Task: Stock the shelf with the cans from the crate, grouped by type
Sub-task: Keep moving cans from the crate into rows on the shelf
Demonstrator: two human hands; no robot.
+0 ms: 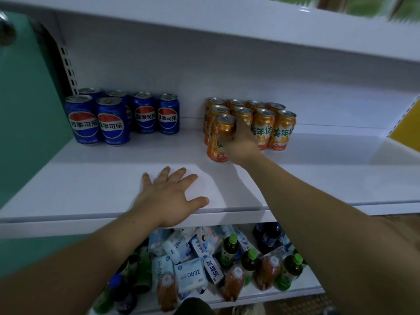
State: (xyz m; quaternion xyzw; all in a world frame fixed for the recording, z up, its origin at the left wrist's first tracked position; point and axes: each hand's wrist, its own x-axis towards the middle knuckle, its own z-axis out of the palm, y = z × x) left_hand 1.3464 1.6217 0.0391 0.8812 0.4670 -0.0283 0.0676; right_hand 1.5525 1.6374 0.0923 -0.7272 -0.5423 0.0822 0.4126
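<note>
My right hand [241, 143] grips an orange can [219, 138] that stands on the white shelf [113, 169], at the front left of a cluster of several orange cans [272, 127]. Several blue cola cans [118, 117] stand grouped at the shelf's back left, apart from the orange ones. My left hand [171, 196] lies flat with spread fingers on the shelf's front edge, holding nothing. The crate is out of view.
A lower shelf [302, 289] holds bottles with green caps [230, 248], red drink bottles and white ZERO packets [189, 275]. A green panel [25, 123] borders the left. Another white shelf board [227, 26] hangs overhead. A yellow panel [406, 126] sits at the right.
</note>
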